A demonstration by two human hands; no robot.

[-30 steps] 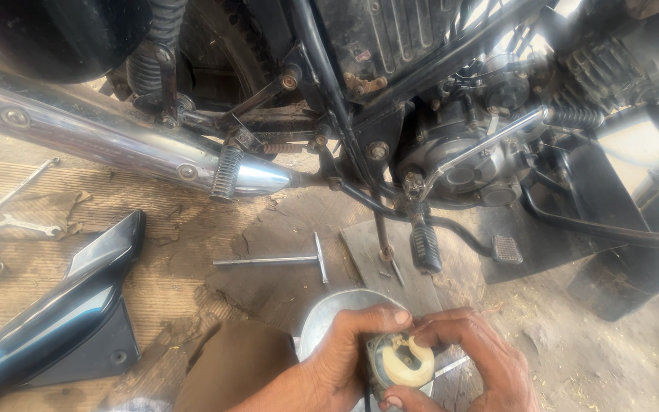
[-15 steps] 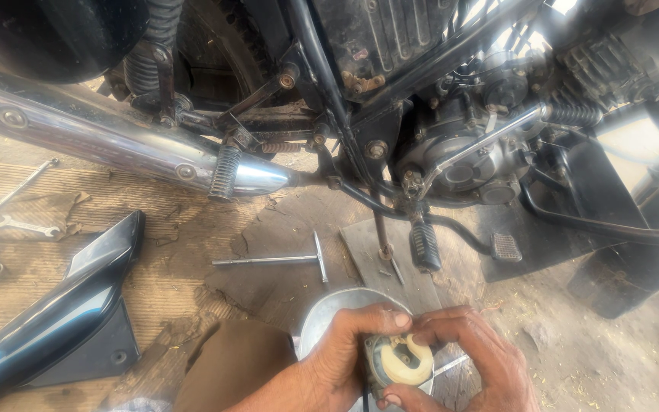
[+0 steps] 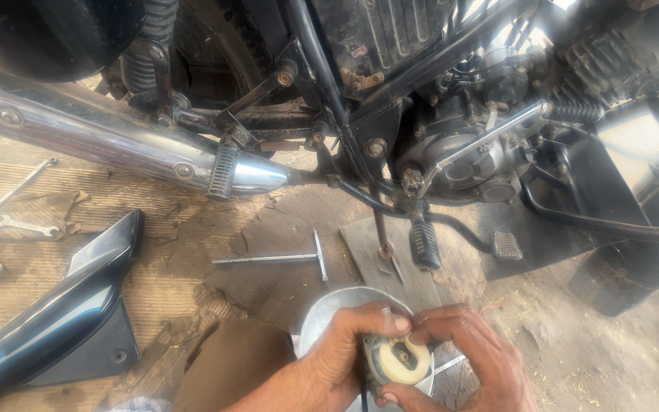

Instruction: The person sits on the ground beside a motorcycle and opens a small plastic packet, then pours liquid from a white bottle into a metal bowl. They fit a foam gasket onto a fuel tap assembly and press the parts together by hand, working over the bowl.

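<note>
Head camera looked down at both hands at the bottom edge, closed around a small round part (image 3: 398,360) with a cream-coloured face and a dark centre. That face pointed up at the camera, so its axis ran toward me; how long the body was behind it, couldn't tell. Left hand (image 3: 337,358) wrapped the left side, thumb pressed on the top rim. Right hand (image 3: 470,358) cupped the other side, fingers curled together, thumb under the lower edge. All of it sat right over a metal bowl (image 3: 329,309) on the ground. Just beyond lay a T-handle wrench (image 3: 284,258), shaft running left-right. Off to the left was a black side panel (image 3: 62,313) and some spanners (image 3: 9,206). Furthest back, the motorcycle: chrome exhaust (image 3: 116,145), engine (image 3: 459,152) and footpeg (image 3: 425,244).
</note>
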